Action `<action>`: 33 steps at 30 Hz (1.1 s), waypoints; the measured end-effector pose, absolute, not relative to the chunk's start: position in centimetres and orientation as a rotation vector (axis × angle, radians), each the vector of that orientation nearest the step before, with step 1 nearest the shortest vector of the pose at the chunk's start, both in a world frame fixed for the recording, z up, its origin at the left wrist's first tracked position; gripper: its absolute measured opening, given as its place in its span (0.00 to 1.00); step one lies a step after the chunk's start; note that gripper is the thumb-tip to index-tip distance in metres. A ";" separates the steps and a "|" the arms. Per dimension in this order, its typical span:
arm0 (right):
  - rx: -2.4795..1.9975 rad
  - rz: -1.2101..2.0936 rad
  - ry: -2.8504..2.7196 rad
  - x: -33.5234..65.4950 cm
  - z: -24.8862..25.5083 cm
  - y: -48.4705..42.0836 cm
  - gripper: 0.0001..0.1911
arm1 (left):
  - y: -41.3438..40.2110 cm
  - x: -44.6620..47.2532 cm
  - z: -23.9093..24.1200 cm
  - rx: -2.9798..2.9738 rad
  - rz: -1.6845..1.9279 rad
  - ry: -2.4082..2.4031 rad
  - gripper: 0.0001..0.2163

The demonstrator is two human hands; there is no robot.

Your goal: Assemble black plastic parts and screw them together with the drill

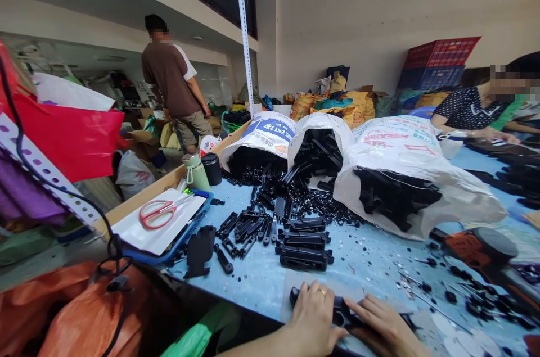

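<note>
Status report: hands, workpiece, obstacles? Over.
Left hand, right hand: both on black part. Three black assemblies just beyond. Orange-black tool lies right, apart from hands.

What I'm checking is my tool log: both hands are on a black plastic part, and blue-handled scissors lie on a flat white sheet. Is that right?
Not quite: the head view shows red-handled metal scissors, not blue-handled ones, lying on the flat white sheet. The left hand and right hand are on the black plastic part.

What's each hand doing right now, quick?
Left hand: closed over a black plastic part at the table's near edge.
Right hand: fingers laid against the same part; whether it grips can't be told.
</note>
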State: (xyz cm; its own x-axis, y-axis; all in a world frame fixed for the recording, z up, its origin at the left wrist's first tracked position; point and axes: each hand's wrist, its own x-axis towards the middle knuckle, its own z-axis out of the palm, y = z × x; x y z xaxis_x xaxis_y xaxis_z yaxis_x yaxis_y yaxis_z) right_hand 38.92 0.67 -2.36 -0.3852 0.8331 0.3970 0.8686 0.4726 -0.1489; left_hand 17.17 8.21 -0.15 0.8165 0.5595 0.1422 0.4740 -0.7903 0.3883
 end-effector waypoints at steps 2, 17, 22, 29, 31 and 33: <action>-1.509 -0.193 -2.287 39.4 -2.6 0.3 0.25 | 8.5 16.7 0.3 2.803 0.320 0.699 0.28; -1.149 0.514 -1.989 32.3 6.9 -1.8 0.26 | 7.3 12.8 5.9 2.323 1.028 0.169 0.29; -1.192 0.396 -1.447 26.1 -0.1 1.0 0.28 | 4.6 12.9 4.8 2.070 1.342 0.189 0.26; -1.374 0.282 -2.104 28.4 2.6 10.9 0.24 | 8.7 13.0 2.0 2.696 1.186 0.505 0.33; -1.540 0.163 -2.284 30.6 3.5 14.1 0.40 | 10.4 13.6 0.7 2.914 0.867 0.622 0.32; -1.675 0.120 -2.367 32.2 3.4 16.2 0.51 | 11.4 14.1 -0.2 3.026 0.597 0.597 0.32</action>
